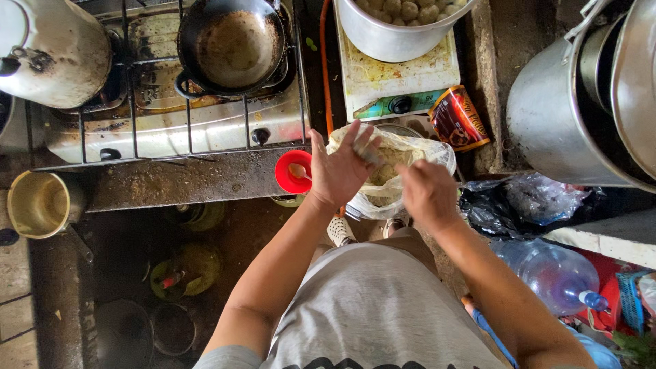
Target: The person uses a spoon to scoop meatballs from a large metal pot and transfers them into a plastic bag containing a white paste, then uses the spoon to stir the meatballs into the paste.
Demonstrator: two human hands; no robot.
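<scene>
A clear plastic bag [417,147] holding pale shredded food rests on the counter in front of me. My left hand [338,167] is spread over the bag's left side, fingers apart and pressed on the plastic. My right hand [427,195] is at the bag's mouth with its fingers curled down, seemingly gripping the plastic or the contents; I cannot tell which. A small red cup [292,172] stands just left of my left hand.
A gas stove [205,130] carries a dark wok [232,44] and a big metal kettle [51,48]. A second burner [396,82] holds a pot of pale balls [400,20]. Large steel pots [581,102] stand right, a brown sachet [456,117] nearby, a water jug [550,273] below.
</scene>
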